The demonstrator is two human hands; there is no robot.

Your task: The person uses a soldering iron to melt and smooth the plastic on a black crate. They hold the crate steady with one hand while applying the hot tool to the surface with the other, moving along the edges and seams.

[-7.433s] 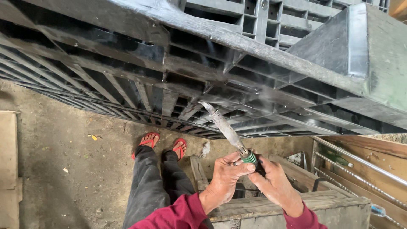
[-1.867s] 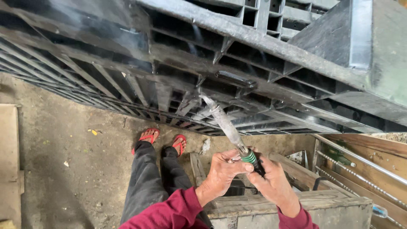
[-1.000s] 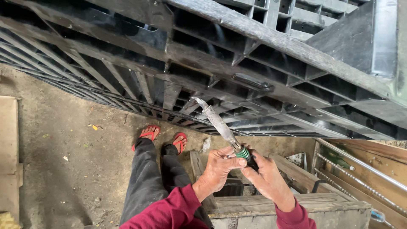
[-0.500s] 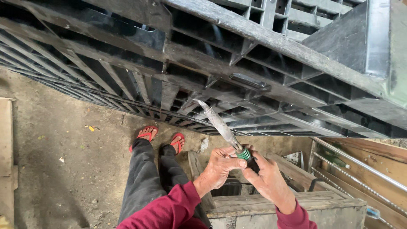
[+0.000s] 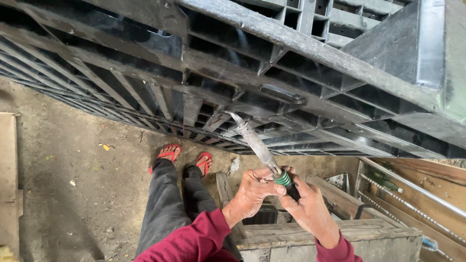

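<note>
Both hands are on one tool. The left hand (image 5: 252,191) is closed around the base of a curved knife (image 5: 252,140), thumb and fingers pinching just where the blade meets the green-banded handle (image 5: 283,178). The right hand (image 5: 310,213) is wrapped shut around the dark lower end of that handle.

The blade points up and away from the person. Its hooked tip sits at the lower edge of a large black plastic pallet (image 5: 233,73) that leans overhead, in among the ribs near the middle of that edge. Whether the tip touches a rib or stops just short cannot be told from here.

As to progress: the ribs beside the tip look pale and scuffed, which I judge to be scraping or trimming partly done. No loose offcut or clear finished section is visible, so how much remains cannot be fixed.

The pallet runs out of view on three sides. The handle's butt is hidden inside the right palm. The person wears red sleeves, dark trousers and red sandals (image 5: 167,153) and sits by a wooden crate (image 5: 369,235), cut off at the bottom edge. Threaded metal rods (image 5: 412,194) lie at the right; the items around them are too small to make out.
</note>
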